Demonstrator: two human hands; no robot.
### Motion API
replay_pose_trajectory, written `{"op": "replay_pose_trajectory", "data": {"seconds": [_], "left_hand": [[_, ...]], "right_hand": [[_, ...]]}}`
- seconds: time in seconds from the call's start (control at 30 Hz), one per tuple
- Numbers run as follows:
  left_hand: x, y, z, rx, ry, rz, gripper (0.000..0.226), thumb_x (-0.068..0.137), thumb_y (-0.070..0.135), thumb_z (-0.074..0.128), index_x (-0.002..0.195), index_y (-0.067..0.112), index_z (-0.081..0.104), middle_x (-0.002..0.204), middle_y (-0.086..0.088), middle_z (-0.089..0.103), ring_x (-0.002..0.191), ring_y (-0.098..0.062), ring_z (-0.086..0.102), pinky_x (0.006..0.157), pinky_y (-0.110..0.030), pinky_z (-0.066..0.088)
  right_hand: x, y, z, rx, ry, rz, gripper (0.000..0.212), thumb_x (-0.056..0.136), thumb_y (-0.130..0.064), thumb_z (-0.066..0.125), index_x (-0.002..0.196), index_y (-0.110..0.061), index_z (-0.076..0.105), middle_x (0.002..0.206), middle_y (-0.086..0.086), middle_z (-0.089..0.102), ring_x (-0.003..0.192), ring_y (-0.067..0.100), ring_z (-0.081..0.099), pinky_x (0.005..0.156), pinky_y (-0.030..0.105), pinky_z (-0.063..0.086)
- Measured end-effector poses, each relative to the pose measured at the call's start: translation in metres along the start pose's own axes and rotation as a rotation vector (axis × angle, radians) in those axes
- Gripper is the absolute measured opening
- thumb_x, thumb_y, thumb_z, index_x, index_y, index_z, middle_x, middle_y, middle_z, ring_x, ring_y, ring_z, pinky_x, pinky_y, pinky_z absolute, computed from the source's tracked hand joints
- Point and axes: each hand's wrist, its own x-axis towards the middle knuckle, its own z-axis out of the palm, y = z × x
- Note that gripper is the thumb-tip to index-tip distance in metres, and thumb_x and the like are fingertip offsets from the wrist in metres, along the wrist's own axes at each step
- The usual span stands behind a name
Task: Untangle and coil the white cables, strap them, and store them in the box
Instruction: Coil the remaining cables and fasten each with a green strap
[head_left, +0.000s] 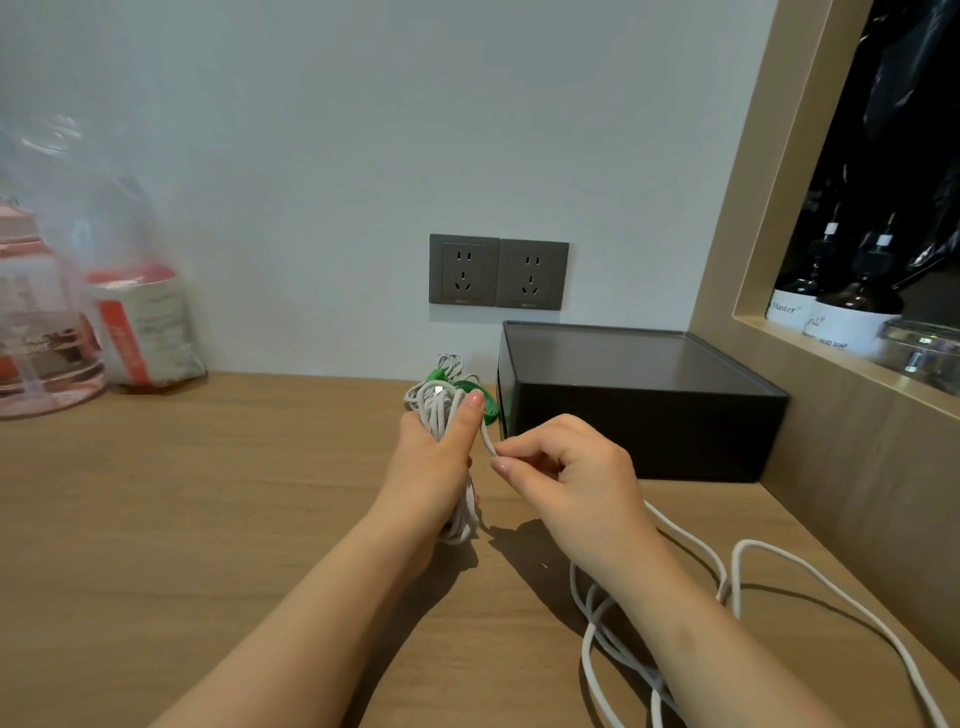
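You are at the coiling step, as I judge it. At the back right of the bench (208, 519) sits the black box (639, 415), lid on, its contents hidden. The loose cable (753, 571) sprawls over the near right of the bench and runs up under your right wrist. The coil (441, 410) stands upright in your left hand (431, 467), whose grip is wrapped round its middle, thumb laid up the front. Just beside it, your right hand (571, 478) has a closed grip pinching the strand that leaves the coil. The green straps (488, 410) lie just behind the coil, beside the box. The next move probably calls for carrying that strand round the coil, without slack, until the loose length is taken up.
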Motion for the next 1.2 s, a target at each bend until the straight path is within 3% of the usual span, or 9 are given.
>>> {"op": "replay_pose_trajectory", "data": {"seconds": [0.13,0.2,0.33,0.43,0.6,0.73,0.83,1.0,1.2], "left_hand": [[0.004,-0.004,0.0,0.008,-0.022,-0.032,0.083,0.062,0.069,0.064,0.123,0.016,0.048,0.106,-0.012,0.063,0.097,-0.029,0.063,0.085,-0.05,0.054],[0.003,-0.005,-0.001,-0.012,-0.053,-0.06,0.09,0.055,0.067,0.069,0.126,0.017,0.046,0.112,-0.009,0.064,0.102,-0.028,0.064,0.088,-0.051,0.053],[0.001,-0.007,0.004,0.027,0.025,-0.014,0.044,0.089,0.037,0.057,0.122,0.009,0.046,0.097,-0.011,0.062,0.083,-0.02,0.063,0.069,-0.035,0.054],[0.001,-0.002,0.005,-0.024,0.12,-0.038,0.031,0.096,0.027,0.049,0.118,0.006,0.047,0.088,-0.011,0.058,0.075,-0.021,0.059,0.062,-0.034,0.051],[0.003,0.008,-0.002,-0.38,0.178,-0.136,0.027,0.096,0.021,0.049,0.117,0.004,0.049,0.075,-0.01,0.054,0.062,-0.019,0.056,0.05,-0.033,0.05],[0.002,0.023,-0.009,-0.747,0.169,-0.22,0.005,0.096,0.011,0.048,0.096,0.006,0.05,0.073,-0.011,0.056,0.056,-0.013,0.062,0.057,-0.042,0.058],[0.003,0.028,-0.015,-0.924,0.143,-0.261,0.005,0.093,0.003,0.048,0.088,0.004,0.049,0.056,-0.011,0.06,0.043,-0.013,0.063,0.052,-0.043,0.058],[0.0,0.036,-0.019,-1.028,0.085,-0.353,0.024,0.09,0.001,0.048,0.066,0.002,0.049,0.045,-0.003,0.051,0.037,-0.009,0.053,0.039,-0.024,0.052],[-0.004,0.034,-0.023,-1.246,-0.091,-0.437,0.036,0.092,0.011,0.046,0.056,0.008,0.044,0.041,0.003,0.043,0.03,-0.006,0.044,0.032,-0.016,0.042]], "right_hand": [[0.0,0.001,0.001,0.017,0.003,0.003,0.008,0.08,-0.015,0.07,0.083,-0.023,0.071,0.078,-0.018,0.055,0.086,-0.004,0.054,0.069,0.006,0.043],[0.0,0.001,0.001,0.022,-0.039,0.016,0.008,0.081,-0.017,0.069,0.085,-0.024,0.071,0.079,-0.018,0.056,0.086,-0.004,0.054,0.069,0.006,0.044],[-0.001,-0.002,0.001,0.019,-0.171,0.021,0.013,0.084,-0.02,0.065,0.094,-0.027,0.071,0.084,-0.019,0.058,0.088,-0.004,0.055,0.076,0.007,0.044],[-0.001,-0.005,0.001,-0.004,-0.218,0.038,0.019,0.087,-0.021,0.062,0.102,-0.031,0.067,0.088,-0.025,0.056,0.09,-0.006,0.055,0.076,0.005,0.044],[0.001,-0.005,-0.006,-0.031,-0.233,0.042,0.018,0.086,-0.022,0.063,0.09,-0.04,0.061,0.081,-0.023,0.059,0.085,-0.007,0.055,0.071,0.006,0.044],[0.005,0.006,-0.015,-0.227,-0.141,0.058,0.013,0.087,-0.026,0.061,0.096,-0.027,0.07,0.087,-0.019,0.056,0.093,0.002,0.048,0.084,0.026,0.042],[0.007,0.013,-0.025,-0.376,0.008,0.195,0.012,0.087,-0.035,0.059,0.096,-0.034,0.068,0.098,-0.01,0.05,0.099,0.009,0.035,0.085,0.031,0.036],[0.008,0.017,-0.036,-0.252,0.091,0.471,0.006,0.087,-0.034,0.061,0.085,-0.029,0.063,0.074,-0.007,0.058,0.071,0.01,0.052,0.056,0.023,0.04],[0.008,0.015,-0.035,-0.191,0.111,0.552,0.015,0.08,-0.038,0.069,0.076,-0.027,0.06,0.071,-0.007,0.057,0.067,0.01,0.052,0.054,0.022,0.041]]}}
